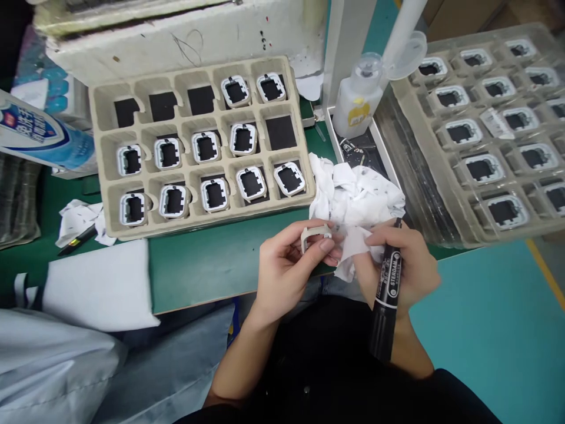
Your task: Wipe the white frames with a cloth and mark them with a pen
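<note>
— Starting at the left, what do we have on the green surface point(198, 265)?

— We see a beige pulp tray point(200, 144) with white square frames in most of its pockets; a few pockets near the far-left corner and one at the right hold only black squares. Left of it lies a scrap of white paper with a dark pen point(77, 240) across it.

— And our left hand point(286, 268)?

— It comes up from the lower middle, forearm angled toward the surface edge, palm turned inward. Its grip is narrow, thumb and fingertips pinched on a small white frame part point(315, 234), held in the air just off the near edge of the surface, below the tray's right corner.

— What touches the part?

— A crumpled white wipe point(357, 200) lies just beside it, spilling from the surface down to our right hand point(404, 265). That hand's grip is curled shut on a black marker point(388, 288) labelled STEDDAM or similar, its long body pointing down toward our lap, while the fingertips also press a fold of the wipe.

— Further right?

— A clear squeeze bottle point(359, 97) with its cap flipped open, then a clear plastic tray point(494, 129) holding more white frames.
</note>
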Motion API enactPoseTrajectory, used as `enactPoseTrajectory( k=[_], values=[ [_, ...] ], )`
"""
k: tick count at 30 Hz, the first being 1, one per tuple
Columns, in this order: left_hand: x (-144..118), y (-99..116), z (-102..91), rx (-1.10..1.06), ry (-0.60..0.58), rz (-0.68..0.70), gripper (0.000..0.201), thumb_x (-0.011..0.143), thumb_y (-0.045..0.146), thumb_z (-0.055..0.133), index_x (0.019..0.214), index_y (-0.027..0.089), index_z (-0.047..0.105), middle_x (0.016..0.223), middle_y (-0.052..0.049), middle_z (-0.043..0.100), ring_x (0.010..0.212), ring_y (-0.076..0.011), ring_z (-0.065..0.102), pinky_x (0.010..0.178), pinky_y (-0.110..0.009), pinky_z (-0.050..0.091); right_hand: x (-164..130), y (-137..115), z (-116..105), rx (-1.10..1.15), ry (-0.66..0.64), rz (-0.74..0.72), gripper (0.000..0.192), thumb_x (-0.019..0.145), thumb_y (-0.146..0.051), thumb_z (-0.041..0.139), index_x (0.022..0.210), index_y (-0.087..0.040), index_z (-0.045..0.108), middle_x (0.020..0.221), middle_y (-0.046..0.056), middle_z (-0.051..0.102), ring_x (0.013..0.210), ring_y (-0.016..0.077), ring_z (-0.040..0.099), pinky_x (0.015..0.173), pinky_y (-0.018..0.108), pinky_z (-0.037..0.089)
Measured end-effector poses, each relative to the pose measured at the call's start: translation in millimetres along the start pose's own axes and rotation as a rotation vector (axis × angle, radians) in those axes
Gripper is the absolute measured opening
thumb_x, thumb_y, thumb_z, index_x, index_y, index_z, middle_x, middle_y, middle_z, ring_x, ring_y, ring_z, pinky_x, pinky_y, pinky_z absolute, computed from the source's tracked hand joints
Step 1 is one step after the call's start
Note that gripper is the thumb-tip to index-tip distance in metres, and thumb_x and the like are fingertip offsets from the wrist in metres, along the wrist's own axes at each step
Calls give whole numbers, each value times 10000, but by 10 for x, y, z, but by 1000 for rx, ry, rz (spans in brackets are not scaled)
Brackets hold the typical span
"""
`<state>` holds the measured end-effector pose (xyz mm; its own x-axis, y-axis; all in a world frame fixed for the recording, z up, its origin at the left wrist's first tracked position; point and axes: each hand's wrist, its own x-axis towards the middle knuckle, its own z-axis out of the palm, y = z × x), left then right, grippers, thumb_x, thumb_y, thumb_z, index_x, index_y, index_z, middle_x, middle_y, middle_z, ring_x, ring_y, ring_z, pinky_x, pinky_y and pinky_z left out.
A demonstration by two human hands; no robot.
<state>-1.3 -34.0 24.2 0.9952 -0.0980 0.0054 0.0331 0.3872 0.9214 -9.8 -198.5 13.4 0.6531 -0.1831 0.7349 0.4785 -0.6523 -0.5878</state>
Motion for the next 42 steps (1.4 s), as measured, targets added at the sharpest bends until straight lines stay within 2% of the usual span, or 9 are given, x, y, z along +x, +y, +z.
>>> enactPoseTrajectory(
  k=[3, 12, 16, 21, 26, 31, 35, 39, 42],
  values=[
    [-15, -13, -33, -30, -29, -19, 166, 993, 213, 892, 1158, 213, 878, 979, -60, 893, 773, -174, 852, 736, -257, 723, 48, 55, -45, -124, 18, -46, 226, 913, -94, 756, 1000, -280, 661, 801, -27, 647, 679, 210, 572, 638, 393, 468],
    [-5, -3, -115, -96, -105, -63, 160, 994, 222, 892, 1154, 238, 893, 1017, -63, 903, 827, -202, 876, 735, -269, 735, 146, 180, 13, -433, -210, -96, 112, 1035, -218, 684, 932, -239, 646, 778, 13, 638, 799, 238, 564, 726, 397, 369],
    [-3, -5, -116, -112, -117, -59, 149, 994, 206, 890, 1138, 241, 902, 1038, -64, 906, 860, -208, 880, 767, -279, 740, 124, 100, -94, -393, -180, -83, 34, 1023, -221, 745, 1037, -230, 714, 846, 34, 741, 907, 267, 605, 777, 405, 473],
    [1, -14, -103, -83, -102, -37, 144, 979, 224, 908, 1122, 239, 909, 1032, -70, 906, 909, -240, 889, 765, -296, 746, 84, 38, -338, -262, -81, -80, 207, 956, -233, 798, 1160, -248, 771, 1012, 49, 855, 940, 292, 704, 811, 453, 596],
    [8, -24, -87, -105, -108, -14, 145, 976, 204, 906, 1117, 239, 902, 1028, -62, 906, 916, -228, 886, 782, -294, 746, 141, 109, -292, -271, 36, -221, 152, 950, -223, 785, 1102, -237, 783, 859, 38, 794, 789, 264, 672, 709, 432, 552],
    [6, -23, -119, -114, -88, -30, 154, 1009, 243, 877, 1161, 224, 862, 1021, -71, 900, 859, -216, 883, 748, -284, 734, 222, 177, -62, -394, -117, -108, 157, 1021, -142, 639, 1055, -273, 718, 841, 25, 702, 835, 259, 603, 729, 393, 493],
    [14, 0, -139, -92, -77, -71, 216, 986, 346, 908, 1117, 192, 831, 1001, -95, 896, 885, -254, 889, 754, -317, 738, 186, 141, -46, -313, -32, -28, 148, 968, -166, 686, 1068, -273, 705, 848, 8, 676, 727, 227, 603, 712, 393, 497],
    [24, 21, -137, -109, -68, -86, 215, 986, 349, 908, 1100, 190, 819, 1013, -101, 899, 959, -264, 886, 853, -365, 747, 145, 6, -125, -131, -46, 169, 212, 925, -193, 813, 1096, -288, 733, 802, -38, 637, 655, 177, 609, 685, 364, 544],
    [25, 24, -143, -121, -74, -84, 191, 989, 335, 904, 1089, 193, 824, 1014, -97, 898, 983, -262, 883, 875, -370, 745, 149, -86, -186, -25, 32, 175, 292, 890, -302, 895, 1163, -300, 789, 787, -26, 633, 618, 177, 585, 584, 364, 503]
  ],
)
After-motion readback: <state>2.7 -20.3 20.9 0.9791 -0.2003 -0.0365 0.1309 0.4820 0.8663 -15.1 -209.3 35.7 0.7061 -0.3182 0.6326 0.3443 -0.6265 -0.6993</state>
